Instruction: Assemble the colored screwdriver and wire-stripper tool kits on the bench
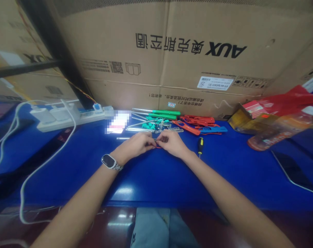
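My left hand (137, 146), with a watch (108, 161) at its wrist, is closed with thumb and fingers pinched. A thin metal rod (122, 138) sticks out to the left from behind this hand, in line with its fingertips. Close against it, my right hand (173, 142) also pinches at the same spot. A small red piece (158, 147) shows just under the meeting fingertips; most of what they hold is hidden. Beyond the hands lie green-handled rods (166, 114), teal pieces (157, 123) and red clips (197, 120) with a blue clip (213, 130).
A yellow-and-black screwdriver (200, 146) lies right of my hands. Farther right are a drink bottle (277, 132) and a phone (295, 172). A power strip (76, 120) with a white cable (46, 163) occupies the left. A large carton (166, 69) closes off the blue table's back (151, 182).
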Demonstrator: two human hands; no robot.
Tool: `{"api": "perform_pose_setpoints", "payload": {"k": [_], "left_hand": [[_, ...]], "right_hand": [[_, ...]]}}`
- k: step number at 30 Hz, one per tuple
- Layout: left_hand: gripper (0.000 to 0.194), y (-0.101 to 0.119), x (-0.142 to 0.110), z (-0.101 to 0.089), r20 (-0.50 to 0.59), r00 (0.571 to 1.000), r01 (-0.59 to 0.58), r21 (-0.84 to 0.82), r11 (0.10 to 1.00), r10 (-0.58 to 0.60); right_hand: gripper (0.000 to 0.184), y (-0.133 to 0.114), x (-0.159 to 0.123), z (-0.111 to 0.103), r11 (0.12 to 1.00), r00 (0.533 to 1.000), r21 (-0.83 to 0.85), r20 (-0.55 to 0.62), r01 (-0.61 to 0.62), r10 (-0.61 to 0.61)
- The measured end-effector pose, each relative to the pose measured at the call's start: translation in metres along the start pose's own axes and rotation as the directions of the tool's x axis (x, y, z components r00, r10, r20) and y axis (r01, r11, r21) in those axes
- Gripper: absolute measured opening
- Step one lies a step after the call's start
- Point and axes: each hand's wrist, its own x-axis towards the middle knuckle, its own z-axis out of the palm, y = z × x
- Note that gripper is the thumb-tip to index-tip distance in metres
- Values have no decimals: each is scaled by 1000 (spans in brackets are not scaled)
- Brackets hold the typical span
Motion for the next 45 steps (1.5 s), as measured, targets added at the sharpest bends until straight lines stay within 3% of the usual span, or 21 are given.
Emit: {"api": "perform_pose_setpoints", "payload": {"k": [3, 8, 10, 14, 26, 33, 45], "left_hand": [[12, -2, 1, 2, -14, 1000, 18, 16, 1000, -17], [14, -7, 0, 2, -31, 999, 13, 29, 999, -12], [14, -9, 0, 2, -42, 999, 8, 19, 1000, -7], [11, -12, 0, 2, -57, 998, 7, -12, 1000, -8], [10, -14, 2, 3, -52, 998, 40, 11, 999, -40], [11, -16, 1, 4, -58, 997, 46, 13, 999, -45], [15, -19, 1, 3, -54, 998, -9, -24, 1000, 7]], "right_hand": [[10, -2, 0, -1, 999, 1000, -53, 16, -3, 4], [11, -11, -2, -5, 926, 999, -375, -3, 34, -38], [13, -15, -3, -8, 906, 999, -421, 33, 49, -39], [11, -20, -6, -10, 893, 995, -446, 94, 63, -24], [10, -36, -3, 3, 854, 993, -516, 41, -71, 107], [17, -37, -5, 3, 818, 996, -575, 67, -15, 66], [12, -33, -2, 0, 833, 995, -553, 80, -4, 58]]}}
